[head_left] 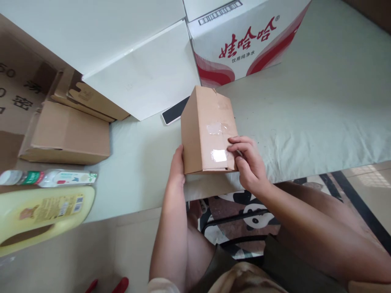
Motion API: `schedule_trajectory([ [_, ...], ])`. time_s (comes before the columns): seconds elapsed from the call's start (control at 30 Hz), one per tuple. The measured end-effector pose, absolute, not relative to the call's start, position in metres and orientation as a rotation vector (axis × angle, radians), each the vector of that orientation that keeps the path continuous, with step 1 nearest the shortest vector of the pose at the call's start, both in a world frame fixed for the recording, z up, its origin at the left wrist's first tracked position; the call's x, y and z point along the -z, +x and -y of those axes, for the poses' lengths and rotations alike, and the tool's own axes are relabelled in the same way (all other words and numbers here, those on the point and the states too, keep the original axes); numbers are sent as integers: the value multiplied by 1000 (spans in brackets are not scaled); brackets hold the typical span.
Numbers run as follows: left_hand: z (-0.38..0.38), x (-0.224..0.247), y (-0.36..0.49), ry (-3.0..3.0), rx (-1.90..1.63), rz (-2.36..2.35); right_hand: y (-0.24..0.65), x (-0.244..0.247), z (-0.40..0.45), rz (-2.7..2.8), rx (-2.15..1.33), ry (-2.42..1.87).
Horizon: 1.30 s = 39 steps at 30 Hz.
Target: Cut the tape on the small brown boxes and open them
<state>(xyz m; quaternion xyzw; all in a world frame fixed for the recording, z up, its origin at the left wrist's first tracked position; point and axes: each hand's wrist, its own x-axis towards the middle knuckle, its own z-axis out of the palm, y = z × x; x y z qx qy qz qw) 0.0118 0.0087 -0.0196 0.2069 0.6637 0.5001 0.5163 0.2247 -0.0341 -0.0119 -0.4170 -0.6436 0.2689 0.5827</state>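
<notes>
A small brown cardboard box [215, 116] stands tilted at the front edge of the cloth-covered table, with strips of clear tape along its upper face. My left hand [176, 167] holds the box from its left side; the fingertips are hidden behind it. At the lower right edge of the taped face, my right hand [249, 162] has its fingers curled and pressed on the cardboard beside the shiny tape [219, 155]. A dark flat device with a pale rim [175, 112], like a phone, lies partly behind the box.
Behind stand large white cartons, one a red-printed water carton [241, 53]. To the left are a brown box [70, 132], a clear plastic bottle [49, 178] and a yellow jug [45, 215]. Pale green cloth [320, 110] covers the table. Below is a panda-patterned seat [255, 217].
</notes>
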Motion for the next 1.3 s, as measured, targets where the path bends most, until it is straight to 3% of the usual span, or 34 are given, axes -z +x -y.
schedule_trajectory([
  [1.3,-11,26,7,470,-1203,-1592,223,13,26,1522,-605,-961],
])
